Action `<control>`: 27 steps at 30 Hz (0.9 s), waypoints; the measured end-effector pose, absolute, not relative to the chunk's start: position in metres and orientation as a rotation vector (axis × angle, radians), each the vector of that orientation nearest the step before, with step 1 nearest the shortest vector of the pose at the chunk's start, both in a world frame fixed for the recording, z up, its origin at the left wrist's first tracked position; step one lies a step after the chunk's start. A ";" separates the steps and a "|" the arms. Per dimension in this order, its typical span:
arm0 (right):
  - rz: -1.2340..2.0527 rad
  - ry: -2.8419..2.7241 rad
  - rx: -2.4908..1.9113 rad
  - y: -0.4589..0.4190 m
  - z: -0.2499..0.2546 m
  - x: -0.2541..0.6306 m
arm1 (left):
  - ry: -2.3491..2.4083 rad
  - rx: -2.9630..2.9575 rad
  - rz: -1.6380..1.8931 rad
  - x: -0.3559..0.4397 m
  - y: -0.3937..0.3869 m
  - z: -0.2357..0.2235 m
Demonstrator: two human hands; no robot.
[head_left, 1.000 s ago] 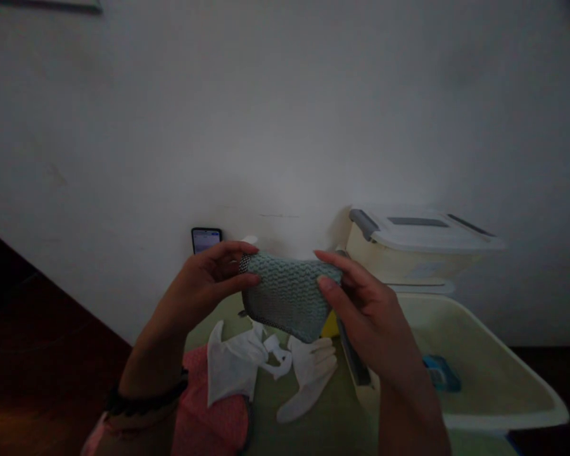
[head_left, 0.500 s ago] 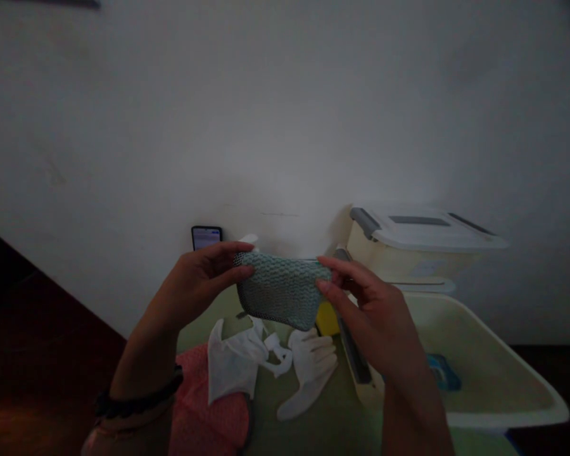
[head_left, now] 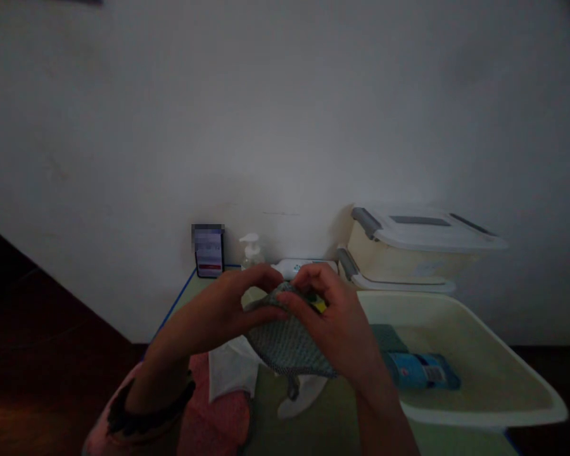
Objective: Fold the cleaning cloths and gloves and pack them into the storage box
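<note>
A grey-green textured dishcloth [head_left: 289,345] with a dark-and-white speckled edge hangs from my hands over the table, a small loop at its lower edge. My left hand [head_left: 247,301] pinches the top of the cloth from the left, fingers bent over it and thumb below. Close against it, my right hand [head_left: 332,323] grips the same top edge between thumb and fingers. Below the cloth lie a white glove [head_left: 301,399], partly covered, and a white fabric piece [head_left: 230,373] on a red cloth [head_left: 213,415].
A phone [head_left: 209,253] leans on the wall beside a pump bottle [head_left: 251,244]. On the right stands an open cream tub [head_left: 498,380] containing a blue packet [head_left: 422,370] and a green cloth [head_left: 387,337]. Behind it is a lidded box [head_left: 408,253].
Both hands have come together and lower, so the cloth that was stretched flat between them now bunches at the top and hangs down. The pump bottle and the cloth in the tub have come into view.
</note>
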State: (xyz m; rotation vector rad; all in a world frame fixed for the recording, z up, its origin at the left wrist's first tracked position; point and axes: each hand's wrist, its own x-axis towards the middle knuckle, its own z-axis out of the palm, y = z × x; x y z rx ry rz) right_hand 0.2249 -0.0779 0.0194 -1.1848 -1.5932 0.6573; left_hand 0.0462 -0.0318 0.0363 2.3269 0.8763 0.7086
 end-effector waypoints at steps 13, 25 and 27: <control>0.695 -1.948 -1.015 -0.091 0.033 0.250 | 0.752 1.828 1.180 0.022 -0.025 0.037; 0.558 -1.958 -1.166 -0.101 0.034 0.237 | 0.786 1.880 1.277 0.028 -0.031 0.042; 0.547 -1.941 -1.189 -0.099 0.034 0.232 | 0.777 1.991 1.254 0.027 -0.032 0.042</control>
